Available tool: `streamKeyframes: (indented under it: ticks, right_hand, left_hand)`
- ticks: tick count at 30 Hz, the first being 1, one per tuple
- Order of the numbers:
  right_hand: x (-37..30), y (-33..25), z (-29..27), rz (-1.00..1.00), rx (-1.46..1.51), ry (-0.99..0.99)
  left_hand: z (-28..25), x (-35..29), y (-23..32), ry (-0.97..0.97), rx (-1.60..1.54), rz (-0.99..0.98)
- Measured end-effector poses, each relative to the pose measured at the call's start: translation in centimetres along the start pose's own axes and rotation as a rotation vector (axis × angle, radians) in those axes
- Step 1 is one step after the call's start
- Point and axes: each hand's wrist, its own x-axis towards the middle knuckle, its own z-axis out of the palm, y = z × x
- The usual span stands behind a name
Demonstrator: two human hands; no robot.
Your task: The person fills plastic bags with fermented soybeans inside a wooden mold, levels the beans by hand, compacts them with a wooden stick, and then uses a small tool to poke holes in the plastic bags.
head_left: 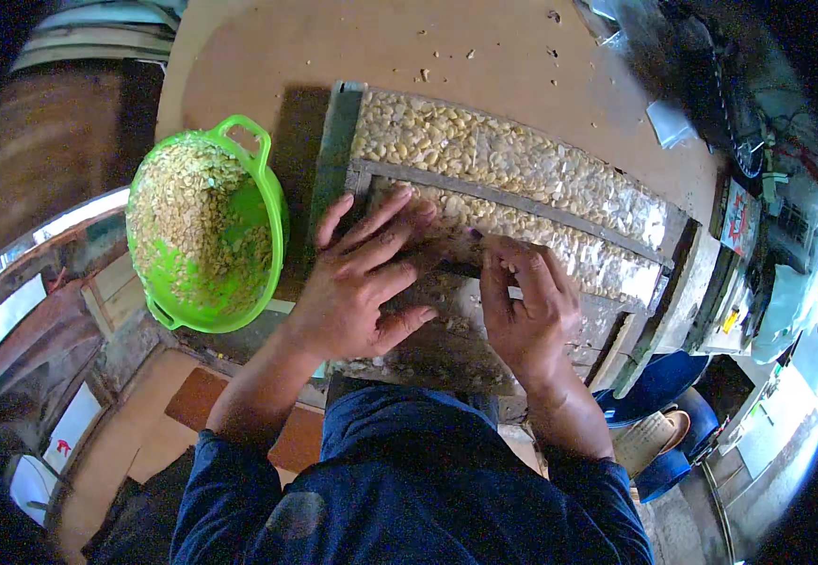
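Observation:
A wooden frame (333,141) holds two long rows of pale, bean-like pieces under clear, shiny plastic. The far row (484,132) is fully in sight; the left part of the near row (559,240) lies partly under my hands. My left hand (357,287) is open, fingers spread, its fingertips over the left end of the near row. Beside that row's front edge, my right hand (531,306) is closed in a pinch. A small dark tip shows at its fingertips, but I cannot make out what it holds.
A bright green two-handled basket (274,202), part filled with similar pale pieces (178,184), stands tilted to the left. Crumbs (425,75) dot the brown tabletop (267,56) behind the frame. Clear plastic sheets (670,124) lie at far right. Blue drums (658,386) stand below right.

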Motion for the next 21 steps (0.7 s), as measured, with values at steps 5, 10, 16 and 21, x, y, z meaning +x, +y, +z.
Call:
streamKeyframes:
  ticks: [5, 10, 16, 21]
  right_hand:
    - [0.4, -0.2, 0.8, -0.035, -0.034, -0.013]
    - [0.2, 0.8, 1.4, -0.153, -0.105, -0.026]
    - [0.2, -0.3, 0.7, -0.068, -0.019, 0.021]
    - [-0.1, -0.4, 0.5, -0.058, -0.054, -0.043]
  left_hand:
    - [0.4, -0.2, -0.2, 0.051, -0.03, 0.002]
    - [0.5, -0.3, -0.2, 0.038, -0.033, -0.009]
    - [0.6, -0.4, -0.2, 0.043, -0.029, 0.0]
    - [0.4, -0.4, -0.2, 0.023, -0.035, -0.006]
